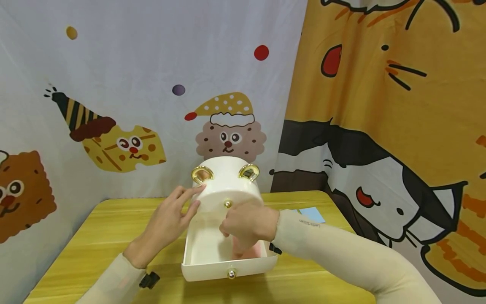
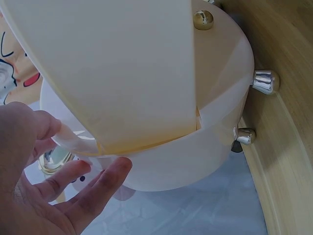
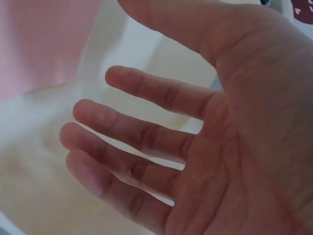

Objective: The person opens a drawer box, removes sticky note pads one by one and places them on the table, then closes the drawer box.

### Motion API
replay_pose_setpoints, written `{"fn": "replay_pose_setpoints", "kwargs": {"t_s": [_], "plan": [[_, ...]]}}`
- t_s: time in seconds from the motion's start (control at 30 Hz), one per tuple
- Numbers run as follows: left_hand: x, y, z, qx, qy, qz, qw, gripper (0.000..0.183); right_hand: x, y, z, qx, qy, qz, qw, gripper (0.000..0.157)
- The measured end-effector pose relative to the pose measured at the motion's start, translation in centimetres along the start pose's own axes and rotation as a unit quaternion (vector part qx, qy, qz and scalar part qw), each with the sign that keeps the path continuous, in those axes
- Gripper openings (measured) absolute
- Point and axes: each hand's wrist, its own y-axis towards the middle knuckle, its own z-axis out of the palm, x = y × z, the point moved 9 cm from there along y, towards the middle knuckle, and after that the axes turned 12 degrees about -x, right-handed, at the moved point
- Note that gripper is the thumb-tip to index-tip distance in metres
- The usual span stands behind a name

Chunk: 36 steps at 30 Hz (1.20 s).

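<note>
A white rounded box [image 1: 227, 195] with gold ring-shaped ears and a gold knob stands on the table, its drawer [image 1: 206, 268] pulled out toward me. My left hand [image 1: 171, 219] rests its fingertips against the box's left side; in the left wrist view the fingers [image 2: 105, 191] are spread and slightly bent beside the white casing. Over the drawer hovers my right hand [image 1: 248, 223], which hides part of it. The right wrist view shows that hand's fingers [image 3: 142, 132] extended and spread, holding nothing. A flat pink piece [image 1: 250, 252], perhaps paper, lies in the drawer's right side, also partly visible as a pink sheet [image 3: 39, 44].
Light blue paper squares [image 1: 312, 214] lie on the yellow wood-grain table [image 1: 125, 219] to the right, behind my right forearm. Cartoon-printed curtains [image 1: 152, 63] hang behind and to the right of the table.
</note>
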Motion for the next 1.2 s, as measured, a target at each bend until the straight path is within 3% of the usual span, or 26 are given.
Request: {"fn": "replay_pose_setpoints", "kwargs": {"t_s": [0.2, 0.53, 0.97, 1.2], "plan": [[0.0, 0.0, 0.1, -0.001, -0.002, -0.001, 1.0000, 0.045, 0.9, 0.6, 0.9, 0.012, -0.057, -0.035, 0.998, 0.017], [-0.1, 0.1, -0.2, -0.003, -0.004, -0.002, 1.0000, 0.046, 1.6, 1.3, 1.9, 0.024, -0.077, -0.041, 0.996, 0.028], [0.1, 0.1, -0.1, 0.006, -0.006, -0.016, 0.9998, 0.045, 2.0, 1.5, 1.8, 0.028, -0.053, -0.028, 0.998, 0.036], [0.3, -0.1, 0.1, 0.011, -0.009, -0.022, 0.9997, 0.046, 2.2, 1.6, 1.6, 0.013, -0.039, -0.045, 0.998, 0.041]]}}
